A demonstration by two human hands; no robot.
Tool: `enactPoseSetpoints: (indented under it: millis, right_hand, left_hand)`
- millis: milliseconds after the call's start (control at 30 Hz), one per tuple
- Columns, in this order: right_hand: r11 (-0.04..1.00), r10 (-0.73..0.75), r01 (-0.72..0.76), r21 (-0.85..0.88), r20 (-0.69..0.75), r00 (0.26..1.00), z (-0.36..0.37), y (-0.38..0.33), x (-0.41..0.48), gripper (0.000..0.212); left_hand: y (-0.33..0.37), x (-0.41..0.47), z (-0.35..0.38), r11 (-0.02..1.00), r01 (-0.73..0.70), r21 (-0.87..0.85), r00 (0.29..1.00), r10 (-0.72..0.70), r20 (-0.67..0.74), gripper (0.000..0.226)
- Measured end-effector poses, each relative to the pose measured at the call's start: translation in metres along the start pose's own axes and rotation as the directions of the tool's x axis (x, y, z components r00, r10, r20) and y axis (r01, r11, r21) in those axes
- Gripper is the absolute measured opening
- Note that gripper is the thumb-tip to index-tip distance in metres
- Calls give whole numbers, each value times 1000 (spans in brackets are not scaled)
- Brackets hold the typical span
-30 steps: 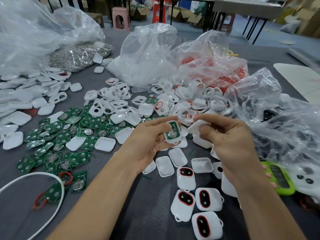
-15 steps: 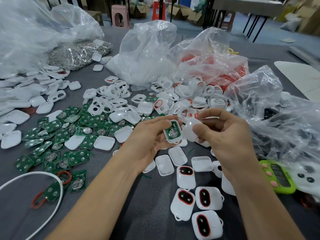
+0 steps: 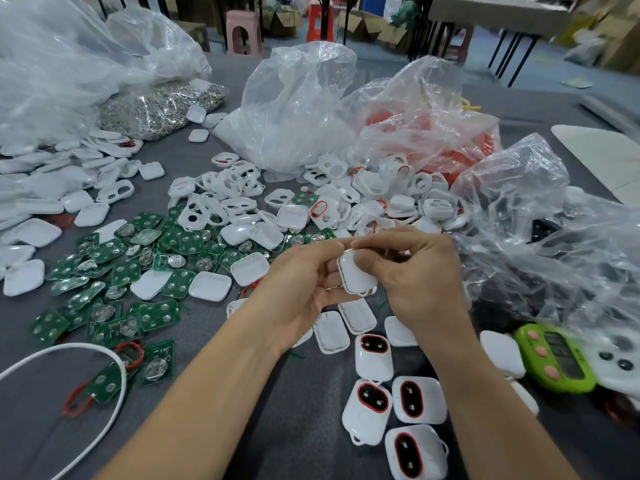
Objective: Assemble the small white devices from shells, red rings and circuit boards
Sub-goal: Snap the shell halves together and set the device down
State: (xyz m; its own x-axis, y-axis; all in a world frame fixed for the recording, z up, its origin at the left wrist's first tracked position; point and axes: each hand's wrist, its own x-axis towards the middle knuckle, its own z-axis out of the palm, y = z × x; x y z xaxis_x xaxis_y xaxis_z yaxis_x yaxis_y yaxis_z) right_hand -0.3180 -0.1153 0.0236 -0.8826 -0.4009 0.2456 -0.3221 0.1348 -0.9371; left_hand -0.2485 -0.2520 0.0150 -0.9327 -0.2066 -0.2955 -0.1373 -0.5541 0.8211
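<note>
Fingers [image 3: 381,241] of my right hand [image 3: 419,282] curl around a white shell [image 3: 358,277], with a green board edge [image 3: 342,277] showing at its left seam. My left hand [image 3: 301,289] pinches the same shell from the other side. It is held above the grey tabletop [image 3: 214,344], just beyond four finished devices [image 3: 375,400]. Loose circuit boards [image 3: 114,268] lie to the left.

1. A small assembly workshop: a grey worktable [image 3: 242,427] heaped with loose white shells [image 3: 221,199] at 12 o'clock and green circuit boards [image 3: 114,268] at 10.
2. Bulk parts spill from clear plastic bags [image 3: 294,109] at 12.
3. Behind, from 12 to 1 o'clock: cardboard boxes [image 3: 384,31], a pink stool [image 3: 242,32], another table [image 3: 502,10].
</note>
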Motion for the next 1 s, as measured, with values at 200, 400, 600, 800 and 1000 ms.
enactPoseSetpoints:
  millis: [200,400,600,800,1000]
  right_hand:
    - [1000,16,-16,16,-40,999,6,3,-2,23]
    - [940,294,-288,182,-8,956,5,8,1,27]
    - [879,316,-315,357,57,947,-1,0,-3,44]
    - [893,267,-235,383,-31,963,3,1,-10,17]
    - [905,271,-298,305,128,954,-7,-3,-12,29]
  left_hand:
    - [-1,-1,-2,999,-26,20,1000,26,11,29]
    - [2,-4,1,997,-47,-61,999,49,20,27]
    - [-5,-8,7,995,-85,-50,995,88,49,28]
    - [-8,-11,12,995,-80,-66,994,84,64,28]
    - [-7,-10,14,985,-89,-145,995,96,40,37]
